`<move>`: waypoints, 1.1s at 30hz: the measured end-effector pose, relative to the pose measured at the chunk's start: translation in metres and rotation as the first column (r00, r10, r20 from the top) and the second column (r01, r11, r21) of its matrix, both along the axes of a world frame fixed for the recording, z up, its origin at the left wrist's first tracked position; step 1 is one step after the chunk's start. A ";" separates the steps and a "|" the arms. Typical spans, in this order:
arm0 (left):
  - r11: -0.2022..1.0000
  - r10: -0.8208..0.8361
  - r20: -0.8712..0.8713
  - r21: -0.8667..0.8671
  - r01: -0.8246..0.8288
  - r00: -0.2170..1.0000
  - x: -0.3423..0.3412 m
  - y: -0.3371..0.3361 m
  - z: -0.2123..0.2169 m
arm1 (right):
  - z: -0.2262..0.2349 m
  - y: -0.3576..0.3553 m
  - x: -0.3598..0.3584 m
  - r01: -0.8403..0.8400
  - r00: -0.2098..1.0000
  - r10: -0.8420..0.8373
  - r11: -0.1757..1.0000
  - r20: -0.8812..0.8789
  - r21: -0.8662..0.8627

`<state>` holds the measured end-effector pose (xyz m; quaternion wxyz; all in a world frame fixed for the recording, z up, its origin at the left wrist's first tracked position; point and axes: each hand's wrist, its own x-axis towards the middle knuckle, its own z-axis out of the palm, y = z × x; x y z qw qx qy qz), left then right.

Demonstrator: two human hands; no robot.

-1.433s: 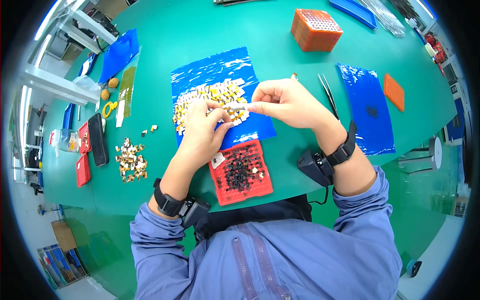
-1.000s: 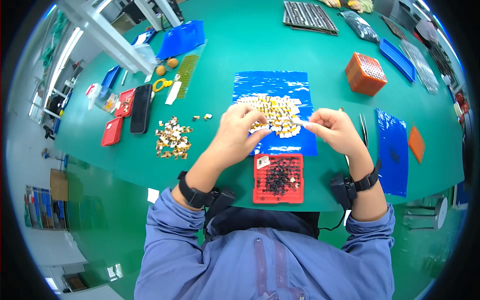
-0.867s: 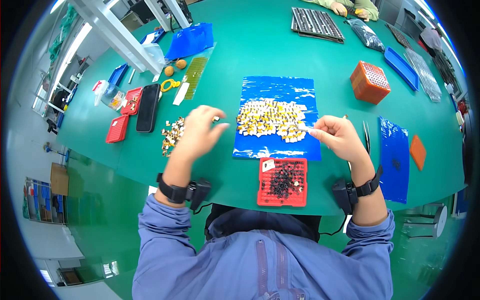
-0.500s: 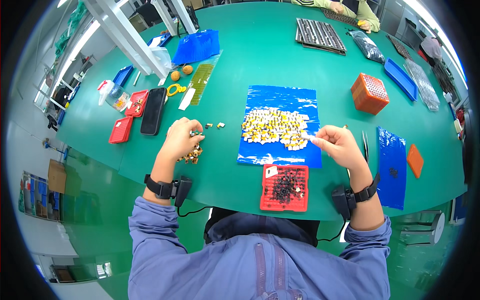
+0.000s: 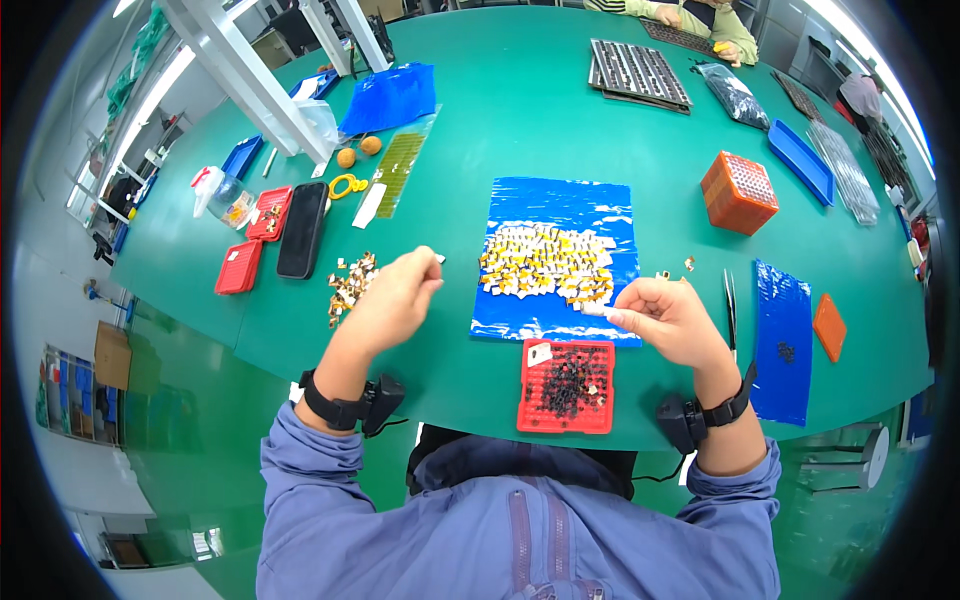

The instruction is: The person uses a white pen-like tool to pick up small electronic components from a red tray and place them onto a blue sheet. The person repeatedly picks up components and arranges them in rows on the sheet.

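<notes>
Many small white-and-yellow pieces lie crowded on a blue sheet in front of me. My right hand pinches a short whitish stick, its tip at the lower right edge of the crowd. My left hand is closed, its fingertips pointing down beside a small white piece at their far side. Whatever lies between those fingers is hidden. Left of that hand, partly covered by it, is a loose heap of small gold-and-white parts. A red tray of small black parts sits nearest me.
At left lie a black phone-like slab, red boxes and a clear jar. To the right are tweezers, another blue sheet and an orange block. Across the table, another person's hands are at work.
My left hand has moved right and nearer me, off the heap, uncovering more of it. My right hand has shifted slightly nearer me along the pieces, still with the stick.
</notes>
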<state>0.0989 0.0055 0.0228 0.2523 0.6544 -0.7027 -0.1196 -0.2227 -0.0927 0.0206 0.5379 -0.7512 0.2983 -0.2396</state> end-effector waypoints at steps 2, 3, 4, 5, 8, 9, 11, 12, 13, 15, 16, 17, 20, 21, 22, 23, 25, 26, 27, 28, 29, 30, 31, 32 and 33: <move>0.995 -0.099 -0.151 0.012 0.102 0.984 -0.022 -0.004 0.007 | 0.000 0.000 -0.001 -0.009 1.000 0.009 0.999 -0.004 0.038; 0.988 -0.147 -0.226 0.013 0.154 0.963 -0.033 -0.007 0.011 | 0.000 0.000 -0.002 -0.012 1.000 0.013 0.998 -0.006 0.059; 0.978 -0.159 -0.335 0.072 0.193 0.929 -0.041 -0.008 0.014 | 0.001 0.000 -0.002 -0.022 1.000 0.022 0.996 0.002 0.081; 0.962 -0.163 -0.442 0.126 0.241 0.882 -0.050 -0.011 0.015 | 0.001 0.000 -0.003 -0.029 1.000 0.028 0.994 0.009 0.106; 0.899 -0.085 -0.743 0.229 0.372 0.664 -0.075 -0.016 0.011 | -0.002 0.004 0.000 -0.080 0.991 0.062 0.986 0.119 0.148; 0.879 -0.104 -0.812 0.195 0.435 0.575 -0.080 -0.018 0.010 | -0.003 0.004 0.000 -0.102 0.982 0.075 0.983 0.171 0.156; 0.861 -0.110 -0.842 0.185 0.474 0.528 -0.085 -0.024 0.010 | -0.002 0.004 -0.001 -0.109 0.989 0.095 0.987 0.115 0.117; 0.850 -0.112 -0.856 0.181 0.494 0.505 -0.086 -0.027 0.009 | 0.000 0.003 -0.001 -0.110 0.991 0.101 0.989 0.087 0.102; 0.869 -0.102 -0.883 0.145 0.473 0.458 -0.087 -0.030 0.007 | 0.001 0.004 -0.002 -0.105 0.993 0.100 0.990 0.058 0.090; 0.902 -0.086 -0.929 0.081 0.424 0.359 -0.089 -0.034 0.002 | 0.010 0.004 0.000 -0.108 0.994 0.108 0.990 0.002 0.092; 0.918 -0.186 -0.899 -0.015 0.396 0.397 -0.090 -0.038 -0.008 | 0.012 0.004 -0.001 -0.102 0.994 0.105 0.991 -0.030 0.092; 0.905 -0.123 -0.946 0.018 0.426 0.300 -0.089 -0.039 -0.011 | 0.010 0.004 0.000 -0.103 0.994 0.105 0.991 -0.012 0.083; 0.858 0.062 -0.998 0.056 0.511 0.005 -0.090 -0.034 -0.023 | 0.004 0.005 0.002 -0.106 0.994 0.105 0.992 0.014 0.066; 0.850 0.082 -0.996 0.052 0.524 -0.035 -0.092 -0.032 -0.026 | 0.005 0.005 0.002 -0.109 0.994 0.109 0.991 0.009 0.079; 0.843 0.102 -0.992 0.047 0.536 -0.072 -0.094 -0.030 -0.025 | 0.005 0.004 0.003 -0.114 0.994 0.113 0.989 0.007 0.091; 0.837 0.122 -0.986 0.043 0.546 -0.110 -0.096 -0.029 -0.026 | 0.006 0.003 0.003 -0.119 0.993 0.119 0.988 0.004 0.102; 0.835 0.089 -0.987 0.002 0.550 -0.131 -0.101 -0.028 -0.029 | 0.003 0.002 0.000 -0.132 0.991 0.133 0.987 -0.007 0.094; 0.821 0.083 -0.988 -0.008 0.571 -0.133 -0.099 -0.028 -0.031 | 0.002 0.002 0.000 -0.143 0.990 0.143 0.986 0.006 0.087; 0.806 0.078 -0.987 -0.018 0.591 -0.137 -0.098 -0.028 -0.033 | 0.002 0.002 -0.001 -0.154 0.988 0.153 0.985 0.018 0.081; 0.810 0.102 -0.986 0.003 0.587 -0.136 -0.097 -0.027 -0.034 | 0.005 0.002 0.001 -0.157 0.988 0.155 0.983 0.030 0.091; 0.811 0.109 -0.984 0.007 0.585 -0.139 -0.097 -0.026 -0.034 | 0.004 0.002 0.000 -0.159 0.987 0.157 0.983 0.031 0.090; 0.812 0.116 -0.983 0.011 0.584 -0.143 -0.097 -0.026 -0.034 | 0.004 0.003 0.000 -0.161 0.987 0.159 0.983 0.031 0.090; 0.813 0.122 -0.982 0.015 0.582 -0.146 -0.098 -0.026 -0.035 | 0.004 0.003 0.000 -0.164 0.986 0.162 0.982 0.032 0.089; 0.812 0.129 -0.979 0.011 0.584 -0.160 -0.098 -0.025 -0.035 | 0.003 0.003 0.000 -0.166 0.985 0.163 0.983 0.053 0.082; 0.811 0.136 -0.975 0.008 0.586 -0.175 -0.097 -0.025 -0.035 | 0.004 0.003 0.000 -0.168 0.984 0.163 0.983 0.073 0.075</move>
